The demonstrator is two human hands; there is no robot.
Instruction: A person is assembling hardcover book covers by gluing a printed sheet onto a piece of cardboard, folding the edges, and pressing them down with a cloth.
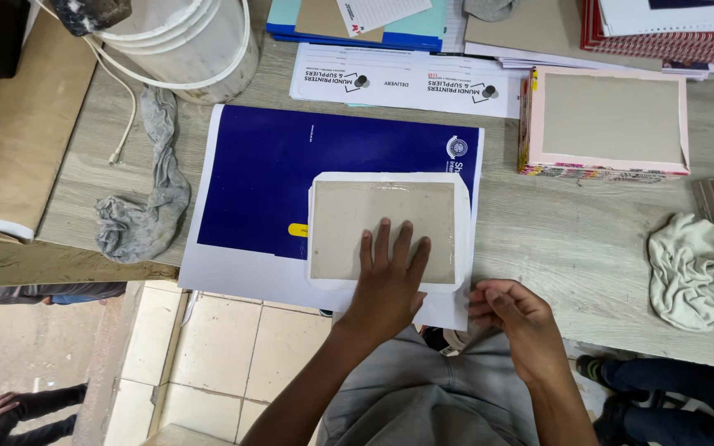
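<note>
left hand [388, 285] pressing flat, fingers spread, on grey board [382, 223] (long axis left-right) | right hand [510, 318] curling loosely, holding nothing, just right of white cover sheet [456, 310]

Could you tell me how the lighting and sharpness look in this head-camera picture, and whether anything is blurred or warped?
In the head view the light is soft and even, with no glare on the blue sheet; the left hand casts only a faint shadow on the grey board; the right hand is slightly motion-blurred; the table edges bow a little from the wide lens.
</note>
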